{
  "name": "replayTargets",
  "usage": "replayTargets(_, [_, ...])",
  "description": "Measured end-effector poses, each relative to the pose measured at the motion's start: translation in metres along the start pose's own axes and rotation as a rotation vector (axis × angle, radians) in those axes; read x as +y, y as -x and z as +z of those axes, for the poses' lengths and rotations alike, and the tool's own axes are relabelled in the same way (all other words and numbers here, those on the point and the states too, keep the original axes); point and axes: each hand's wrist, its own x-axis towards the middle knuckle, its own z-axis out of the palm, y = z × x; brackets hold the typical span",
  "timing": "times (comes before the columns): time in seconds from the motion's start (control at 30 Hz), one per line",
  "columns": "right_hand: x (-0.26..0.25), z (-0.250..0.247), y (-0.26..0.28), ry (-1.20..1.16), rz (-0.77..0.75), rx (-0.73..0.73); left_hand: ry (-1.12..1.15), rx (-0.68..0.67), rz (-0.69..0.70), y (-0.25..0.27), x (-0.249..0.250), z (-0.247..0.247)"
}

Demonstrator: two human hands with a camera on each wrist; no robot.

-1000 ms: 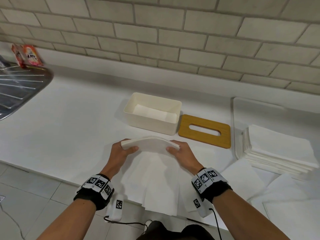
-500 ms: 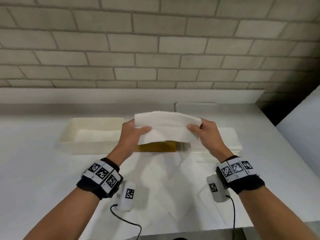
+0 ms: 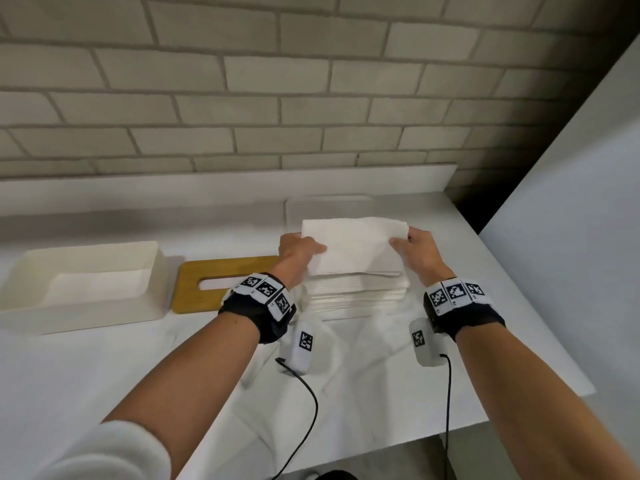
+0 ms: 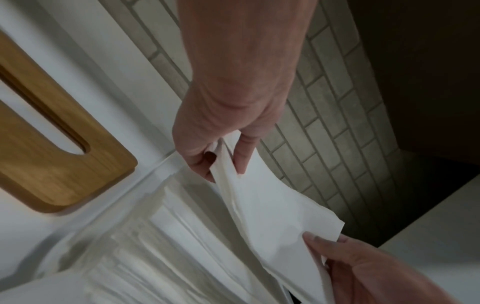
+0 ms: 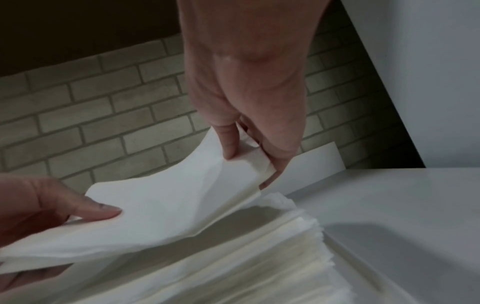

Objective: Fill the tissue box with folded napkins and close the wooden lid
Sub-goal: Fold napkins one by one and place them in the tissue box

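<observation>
Both hands hold one folded white napkin point(image 3: 356, 245) just above the napkin stack point(image 3: 358, 296). My left hand point(image 3: 299, 251) pinches its left end point(image 4: 226, 164), thumb on top. My right hand point(image 3: 414, 252) pinches its right end point(image 5: 249, 162). The napkin sags between them point(image 5: 168, 207). The cream tissue box point(image 3: 20, 271) stands open at the left with napkins lying flat inside. Between the box and the stack lies the wooden lid point(image 3: 194, 282) with its slot, flat on the counter point(image 4: 39, 160).
The stack sits on a white tray point(image 3: 325, 206) near the brick wall point(image 3: 242, 98). Unfolded white sheets point(image 3: 346, 386) are spread over the counter in front of me. A white panel point(image 3: 571, 237) rises at the right, beyond the counter's end.
My hands carried the folded napkin from the near counter to the right, past the lid, to over the stack. The view swung right, so the box now lies at far left.
</observation>
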Motion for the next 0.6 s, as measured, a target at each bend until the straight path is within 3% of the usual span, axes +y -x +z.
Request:
replayTargets(0.37, [-0.015, 0.004, -0.008, -0.098, 0.033, -0.044, 0.102, -0.025, 0.020, -0.001, 0.006, -0.016])
replayTargets(0.6, [-0.087, 0.106, 0.007, -0.206, -0.045, -0.282, 0.131, 0.167, 0.107, 0.005, 0.027, -0.142])
